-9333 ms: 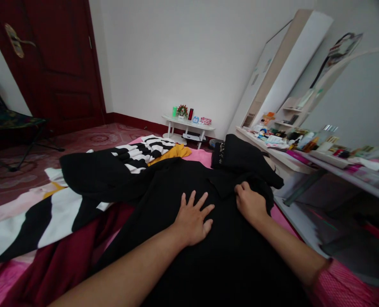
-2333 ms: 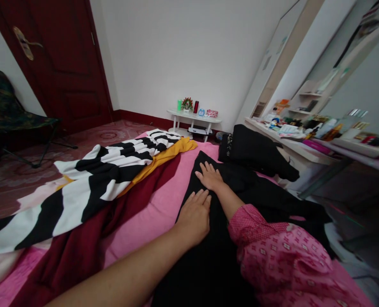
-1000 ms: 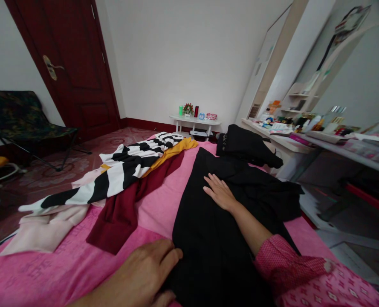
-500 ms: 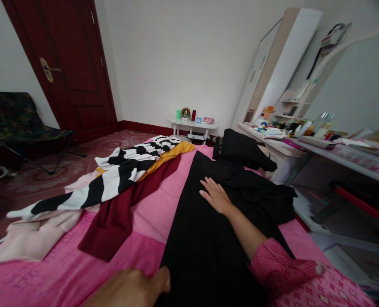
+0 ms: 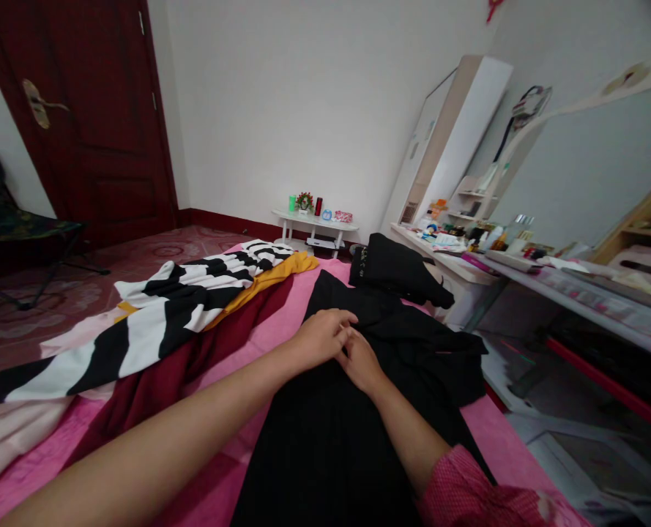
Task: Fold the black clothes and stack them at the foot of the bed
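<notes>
A long black garment lies spread over the pink bed cover, its near part running towards me. My left hand rests on its upper part, fingers bent and closed at the cloth. My right hand meets it there from the right, its fingers also curled in, and the fingertips of both hands touch. The pinched bit of cloth between them is mostly hidden. To the right of my hands, a bunched part of the black garment reaches the bed's edge.
Left lie a black-and-white striped garment, a mustard one, a dark red one and a pale pink one. A folded black garment sits beyond. A cluttered dressing table borders the right, with a low white table at the back.
My left hand has moved forward from the garment's near left edge to join my right hand. The right hand, flat before, has curled its fingers. The view has shifted to the right.
</notes>
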A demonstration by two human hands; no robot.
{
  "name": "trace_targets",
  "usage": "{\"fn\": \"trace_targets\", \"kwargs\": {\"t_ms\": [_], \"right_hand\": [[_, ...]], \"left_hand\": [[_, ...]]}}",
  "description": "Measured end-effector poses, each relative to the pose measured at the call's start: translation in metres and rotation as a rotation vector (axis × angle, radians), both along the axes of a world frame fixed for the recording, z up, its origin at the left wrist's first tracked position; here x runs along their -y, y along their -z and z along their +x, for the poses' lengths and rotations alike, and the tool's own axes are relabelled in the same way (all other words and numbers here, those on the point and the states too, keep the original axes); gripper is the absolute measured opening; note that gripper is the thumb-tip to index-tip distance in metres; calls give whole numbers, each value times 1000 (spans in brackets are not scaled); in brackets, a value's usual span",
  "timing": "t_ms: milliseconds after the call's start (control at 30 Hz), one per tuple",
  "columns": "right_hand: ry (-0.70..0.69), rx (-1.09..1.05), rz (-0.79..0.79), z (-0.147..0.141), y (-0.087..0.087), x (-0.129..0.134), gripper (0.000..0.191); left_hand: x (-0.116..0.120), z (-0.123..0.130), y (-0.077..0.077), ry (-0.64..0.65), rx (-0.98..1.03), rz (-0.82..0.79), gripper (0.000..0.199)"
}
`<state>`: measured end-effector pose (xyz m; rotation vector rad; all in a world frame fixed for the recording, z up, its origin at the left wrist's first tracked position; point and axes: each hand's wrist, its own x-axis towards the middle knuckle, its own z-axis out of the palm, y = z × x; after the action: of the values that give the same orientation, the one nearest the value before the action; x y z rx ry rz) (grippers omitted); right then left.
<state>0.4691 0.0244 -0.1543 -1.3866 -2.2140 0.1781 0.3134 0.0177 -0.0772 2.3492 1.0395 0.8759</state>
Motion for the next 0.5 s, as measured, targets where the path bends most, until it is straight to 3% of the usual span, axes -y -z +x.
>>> {"fn": "trace_targets", "kwargs": {"t_ms": [67, 133, 267, 333, 433, 500], "right_hand": [[-4, -58, 30, -1, -1, 0, 37], [0, -94, 34, -2, 0, 1, 30], [62, -195, 63, 1, -4, 3, 31], [181, -230, 147, 10, -13, 1, 36], [488, -193, 270, 39, -32, -7, 40], [682, -135, 224, 67, -40, -15, 50]], "left_hand": [[-43, 13, 31, -32, 65, -30, 43], [-70, 19, 54, -34, 75, -31, 48], [-87, 16, 79, -2, 10, -20, 49], [-87, 13, 85, 16, -62, 5, 47], [-86, 11, 90, 10, -185, 50, 46], [-87, 11, 90, -5, -223, 52, 46]]}}
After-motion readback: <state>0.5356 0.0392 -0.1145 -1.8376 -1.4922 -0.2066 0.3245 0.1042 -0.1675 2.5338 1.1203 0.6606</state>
